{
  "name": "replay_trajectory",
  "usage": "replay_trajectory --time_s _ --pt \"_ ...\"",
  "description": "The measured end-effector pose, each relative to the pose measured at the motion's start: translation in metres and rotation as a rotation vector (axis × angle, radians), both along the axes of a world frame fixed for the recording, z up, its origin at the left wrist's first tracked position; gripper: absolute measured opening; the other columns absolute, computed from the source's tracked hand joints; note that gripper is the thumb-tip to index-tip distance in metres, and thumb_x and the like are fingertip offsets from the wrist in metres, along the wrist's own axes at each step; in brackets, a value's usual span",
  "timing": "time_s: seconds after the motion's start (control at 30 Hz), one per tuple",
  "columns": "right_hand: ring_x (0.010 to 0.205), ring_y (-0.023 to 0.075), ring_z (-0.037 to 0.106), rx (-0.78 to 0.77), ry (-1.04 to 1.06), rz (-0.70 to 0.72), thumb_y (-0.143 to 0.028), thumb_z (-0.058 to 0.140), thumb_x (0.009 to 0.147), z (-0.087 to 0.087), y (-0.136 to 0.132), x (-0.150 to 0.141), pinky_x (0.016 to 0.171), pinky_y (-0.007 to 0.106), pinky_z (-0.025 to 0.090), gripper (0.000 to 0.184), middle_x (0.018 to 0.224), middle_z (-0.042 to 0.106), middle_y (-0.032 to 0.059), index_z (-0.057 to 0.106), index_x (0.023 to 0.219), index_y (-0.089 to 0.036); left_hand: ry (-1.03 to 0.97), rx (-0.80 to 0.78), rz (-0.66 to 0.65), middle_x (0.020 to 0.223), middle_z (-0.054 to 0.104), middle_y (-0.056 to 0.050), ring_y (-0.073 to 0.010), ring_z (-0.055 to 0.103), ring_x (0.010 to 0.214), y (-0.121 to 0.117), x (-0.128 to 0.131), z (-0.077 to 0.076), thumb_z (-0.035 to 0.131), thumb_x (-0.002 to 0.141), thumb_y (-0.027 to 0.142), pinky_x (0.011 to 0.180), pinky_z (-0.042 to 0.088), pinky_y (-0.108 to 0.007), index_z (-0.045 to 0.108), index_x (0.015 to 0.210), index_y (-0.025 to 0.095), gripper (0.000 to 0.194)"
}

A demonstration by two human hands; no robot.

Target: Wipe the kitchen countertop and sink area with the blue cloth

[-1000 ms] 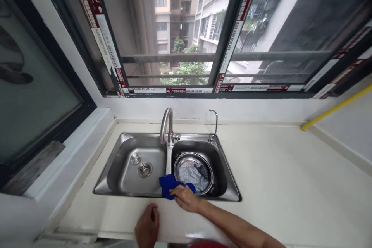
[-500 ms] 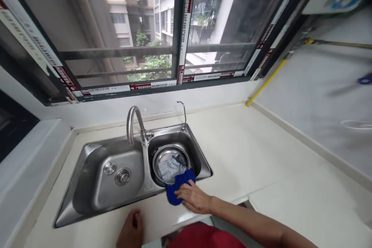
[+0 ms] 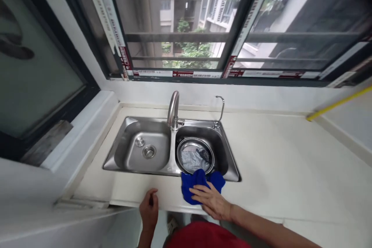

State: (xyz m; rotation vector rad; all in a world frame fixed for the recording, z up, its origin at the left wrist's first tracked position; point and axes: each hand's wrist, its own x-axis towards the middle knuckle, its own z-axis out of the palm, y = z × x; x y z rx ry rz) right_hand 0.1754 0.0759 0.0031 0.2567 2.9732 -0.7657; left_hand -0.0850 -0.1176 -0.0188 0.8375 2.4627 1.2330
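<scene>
My right hand [image 3: 211, 200] presses down on a bright blue cloth [image 3: 194, 188] at the counter's front edge. Its fingers lie over the bunched fabric, whose far side reaches the sink rim. Just beyond the cloth, a round metal strainer basin [image 3: 178, 158] sits in the right bowl of the double sink [image 3: 171, 171]. Inside that basin lies a clear plastic bag [image 3: 193, 160], its contents hard to make out. Over the front edge, left of the cloth, hovers my left hand [image 3: 149, 206], fingers curled towards the thumb and nothing visible in them.
A curved steel faucet [image 3: 173, 109] rises behind the sink's divider. Further right stands a thin second spout [image 3: 223, 107]. The left bowl has a drain [image 3: 149, 151] and a loose round strainer [image 3: 140, 141]. Pale countertop [image 3: 279, 155] stretches right, towards a yellow pipe [image 3: 337, 104].
The view has swung left, so the sink sits further right in the picture. My right hand has slid the blue cloth along the front edge, and the cloth is spread wider. My left hand remains curled.
</scene>
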Motion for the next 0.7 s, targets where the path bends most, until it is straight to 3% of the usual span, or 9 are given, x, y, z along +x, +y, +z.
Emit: replay_trajectory --time_s 0.2,0.37,0.53,0.7 --pt "0.148 0.0312 0.033 -0.036 0.043 0.114 -0.029 0.046 0.094 -0.001 -0.035 -0.090 0.117 0.067 0.016 0.057 0.160 0.040 0.0102 0.046 0.151 -0.029 -0.078 0.062 0.135 0.069 0.070 -0.005 -0.0157 0.060 0.057 -0.063 0.026 -0.006 0.039 0.090 0.056 0.057 0.050 -0.027 0.072 0.094 0.018 0.050" --pt "0.150 0.0289 0.030 -0.033 0.083 0.266 -0.030 0.042 0.099 -0.001 -0.059 -0.150 0.119 0.066 0.017 0.054 0.162 0.036 0.0093 0.042 0.153 -0.027 -0.143 0.120 0.338 0.075 0.072 -0.005 -0.0124 0.055 0.051 -0.109 0.031 0.000 0.046 0.085 0.063 0.056 0.051 -0.026 0.070 0.091 0.017 0.052" --pt "0.151 0.0272 0.028 -0.028 0.116 0.369 -0.031 0.041 0.101 -0.003 -0.078 -0.202 0.121 0.065 0.016 0.053 0.163 0.034 0.0076 0.042 0.153 -0.025 -0.049 0.050 0.505 0.088 0.074 -0.008 -0.0149 0.062 0.063 -0.151 0.018 0.032 0.046 0.087 0.059 0.053 0.048 -0.024 0.071 0.097 0.018 0.049" --pt "0.151 0.0254 0.028 -0.018 0.160 0.423 -0.028 0.041 0.102 -0.004 -0.101 -0.250 0.122 0.063 0.018 0.051 0.163 0.034 0.0083 0.043 0.153 -0.022 0.303 -0.009 0.623 0.074 0.073 -0.005 -0.0157 0.065 0.064 -0.192 0.008 0.080 0.046 0.091 0.055 0.061 0.052 -0.026 0.071 0.094 0.021 0.042"
